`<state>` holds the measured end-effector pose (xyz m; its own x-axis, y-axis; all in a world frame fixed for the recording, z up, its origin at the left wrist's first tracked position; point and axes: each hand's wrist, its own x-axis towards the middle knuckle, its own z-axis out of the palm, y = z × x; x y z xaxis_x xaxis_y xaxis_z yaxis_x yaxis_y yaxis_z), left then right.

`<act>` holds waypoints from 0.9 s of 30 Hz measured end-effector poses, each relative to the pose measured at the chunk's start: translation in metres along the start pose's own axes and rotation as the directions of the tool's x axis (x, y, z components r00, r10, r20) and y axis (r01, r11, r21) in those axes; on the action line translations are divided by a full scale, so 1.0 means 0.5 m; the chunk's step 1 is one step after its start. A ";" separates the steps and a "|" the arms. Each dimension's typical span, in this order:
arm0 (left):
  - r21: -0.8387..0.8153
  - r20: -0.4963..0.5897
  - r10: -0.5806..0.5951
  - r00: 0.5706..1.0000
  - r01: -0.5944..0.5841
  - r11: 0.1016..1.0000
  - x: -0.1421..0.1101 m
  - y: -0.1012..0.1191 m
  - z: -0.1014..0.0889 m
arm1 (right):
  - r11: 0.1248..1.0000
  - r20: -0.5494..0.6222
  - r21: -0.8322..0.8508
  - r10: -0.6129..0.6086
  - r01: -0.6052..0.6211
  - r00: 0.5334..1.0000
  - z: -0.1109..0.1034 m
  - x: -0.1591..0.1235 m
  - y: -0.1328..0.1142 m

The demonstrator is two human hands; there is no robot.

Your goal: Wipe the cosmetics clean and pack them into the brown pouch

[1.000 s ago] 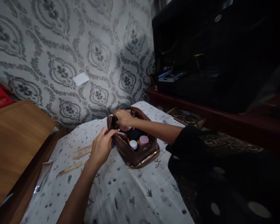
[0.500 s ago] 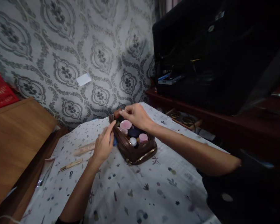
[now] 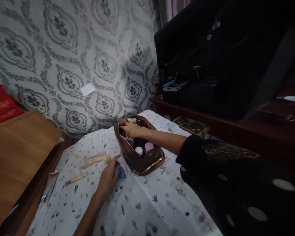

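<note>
A brown makeup bag (image 3: 131,155) stands unzipped on the printed cloth. My right hand (image 3: 132,129) reaches down into its far left part; the fingertips are hidden among the contents, so any grip is unclear. Inside I see a pink-lidded jar (image 3: 149,146), a white-capped container (image 3: 139,150), a dark rounded item (image 3: 140,142) and a dark-capped bottle (image 3: 138,122) at the far end. Left of the bag, my left hand (image 3: 108,175) is low over the cloth, fingers loosely apart, beside a blue object (image 3: 121,172) partly behind them. A small yellowish round item (image 3: 107,159) lies just beyond.
Left on the cloth (image 3: 142,196) lie a pinkish tube (image 3: 92,160), a slim beige tube (image 3: 76,178) and a clear tube (image 3: 49,187) near the edge. A wooden panel (image 3: 22,154) borders the left. A large dark screen (image 3: 206,65) stands right, above an open drawer (image 3: 191,126).
My left hand has come off the bag's rim and moved down beside the blue object. My right hand has moved left and deeper into the bag. The pink round lid is now covered.
</note>
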<state>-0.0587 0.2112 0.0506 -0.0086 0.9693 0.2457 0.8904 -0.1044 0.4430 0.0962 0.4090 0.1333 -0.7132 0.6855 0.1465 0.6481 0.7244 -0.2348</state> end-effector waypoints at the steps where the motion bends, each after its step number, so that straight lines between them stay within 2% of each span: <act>1: -0.007 0.026 -0.002 1.000 0.002 1.000 -0.009 -0.007 0.011 | 1.000 0.010 -0.026 -0.014 0.014 1.000 0.007 0.003 0.001; 4: -0.042 0.047 0.015 0.999 -0.013 0.999 -0.030 -0.026 0.040 | 0.997 0.033 -0.077 -0.025 0.028 0.999 0.015 0.001 0.004; 8: -0.101 -0.017 0.011 1.000 -0.013 0.995 -0.038 -0.040 0.059 | 0.991 0.048 -0.124 -0.034 0.040 0.998 0.009 -0.012 0.010; 27: -0.154 -0.047 0.028 0.998 -0.035 0.987 -0.034 -0.051 0.068 | 0.990 0.041 -0.129 -0.049 0.054 0.998 0.010 -0.003 0.011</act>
<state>-0.0657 0.2052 0.0057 -0.0051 0.9545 0.2983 0.8097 -0.1711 0.5614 0.0997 0.4114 0.1272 -0.7547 0.6453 0.1183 0.6374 0.7639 -0.1007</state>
